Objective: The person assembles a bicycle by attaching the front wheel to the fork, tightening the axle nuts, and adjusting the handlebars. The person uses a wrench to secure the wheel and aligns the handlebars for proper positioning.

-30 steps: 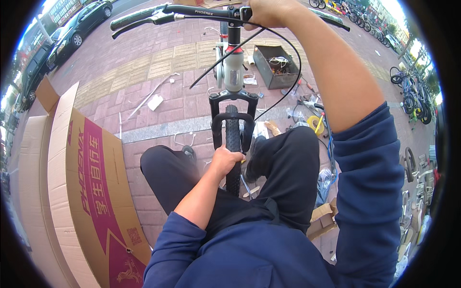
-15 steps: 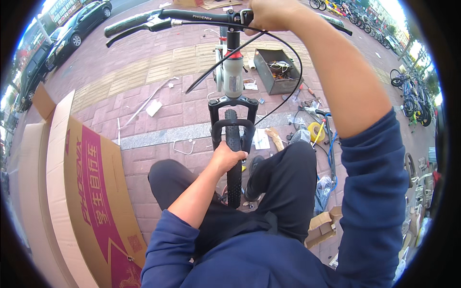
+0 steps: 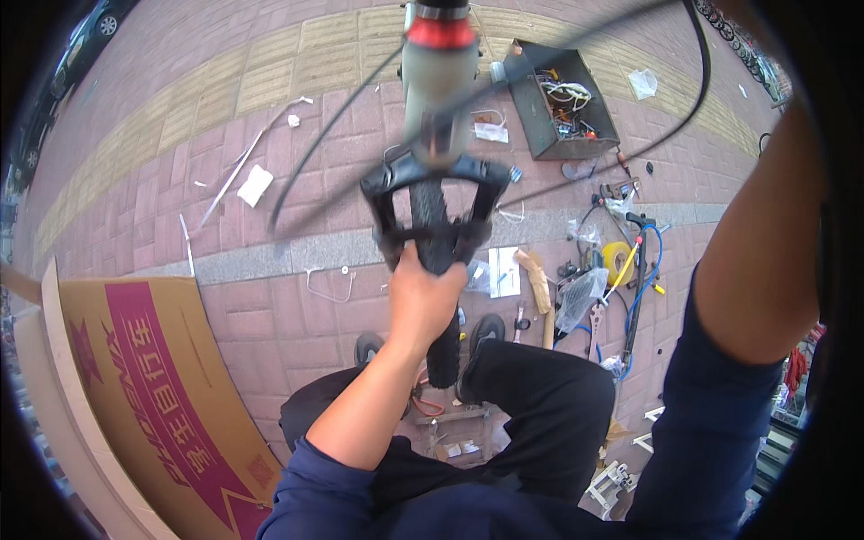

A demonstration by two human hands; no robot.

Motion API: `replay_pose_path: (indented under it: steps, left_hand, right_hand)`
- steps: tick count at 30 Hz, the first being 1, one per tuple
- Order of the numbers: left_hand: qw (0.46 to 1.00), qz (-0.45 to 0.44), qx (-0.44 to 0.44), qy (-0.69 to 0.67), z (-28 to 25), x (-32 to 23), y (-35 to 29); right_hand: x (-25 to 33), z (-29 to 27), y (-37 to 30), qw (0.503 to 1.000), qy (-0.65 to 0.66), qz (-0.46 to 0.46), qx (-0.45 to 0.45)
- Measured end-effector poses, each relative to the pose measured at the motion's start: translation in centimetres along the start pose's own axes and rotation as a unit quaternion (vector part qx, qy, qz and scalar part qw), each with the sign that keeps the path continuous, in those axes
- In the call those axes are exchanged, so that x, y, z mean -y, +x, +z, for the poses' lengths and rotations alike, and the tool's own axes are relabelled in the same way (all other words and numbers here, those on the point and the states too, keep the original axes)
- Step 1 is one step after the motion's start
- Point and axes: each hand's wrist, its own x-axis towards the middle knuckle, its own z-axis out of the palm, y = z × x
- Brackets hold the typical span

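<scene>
My left hand (image 3: 421,297) is closed round the knobby black front tyre (image 3: 443,355) of a bicycle, just below the fork arch. The thumb lies on the tyre's right side, and the other fingers are partly hidden. Above the hand stand the black suspension fork (image 3: 490,184) and the pale grey head tube (image 3: 436,85) with a red ring on top. Blurred black cables (image 3: 337,126) hang across the frame. My right arm (image 3: 765,243) reaches up past the upper right edge, so its hand is out of sight. The handlebar is also outside the picture.
A large cardboard box (image 3: 193,310) stands at my left. Ahead on the right, a grey metal toolbox (image 3: 531,103) holds wires and small parts. A floor pump (image 3: 637,306) with a blue hose, yellow tape (image 3: 617,261) and plastic bags (image 3: 580,301) lie on the paving, right of the wheel.
The view has tilted down and closer to the fork. The handlebar and my right hand have left the picture at the top. My left hand stays on the tyre.
</scene>
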Motion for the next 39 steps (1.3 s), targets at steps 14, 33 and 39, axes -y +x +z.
replay_pose_path:
  steps: [14,33,39]
  left_hand:
    - [0.866,-0.052,0.332,0.372,-11.2,-21.7,-4.8]
    - [0.839,0.506,-0.005,-0.199,-33.1,-67.4,-3.2]
    - [0.615,0.777,0.007,0.134,-39.1,-81.9,-17.7]
  right_hand:
    - [-5.7,-3.5,4.0,0.949,0.177,-0.128,0.229]
    - [-7.5,-4.9,-7.4,0.938,0.185,-0.014,0.293]
    - [-4.6,-4.2,-6.2,0.926,0.209,-0.055,0.31]
